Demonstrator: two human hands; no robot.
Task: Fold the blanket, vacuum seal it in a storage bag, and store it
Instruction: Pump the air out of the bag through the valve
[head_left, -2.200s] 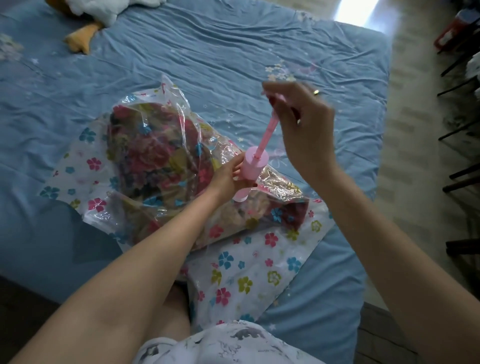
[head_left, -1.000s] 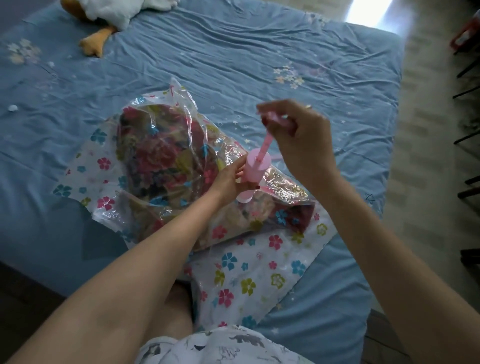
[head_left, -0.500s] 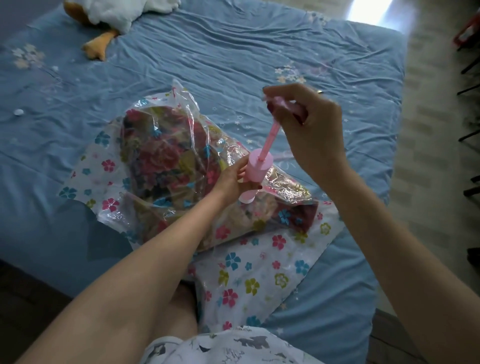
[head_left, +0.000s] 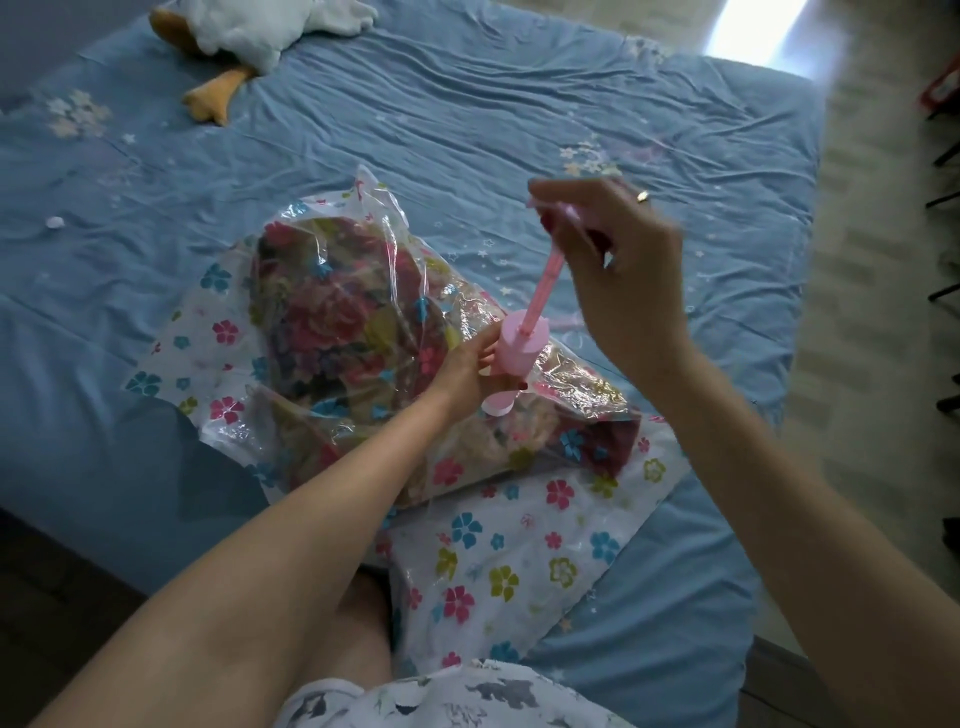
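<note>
Gripping a pink cylindrical pump — crinkled clear storage bag beneath.

arms: both bare, no sleeves | right hand: ring on one finger, dark red nails | clothing: white fabric, grey animal print, near edge

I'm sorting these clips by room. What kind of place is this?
Most likely a bedroom at home: a bed with a wrinkled blue sheet, a plush duck lying at its far end, and tiled floor alongside.
</note>
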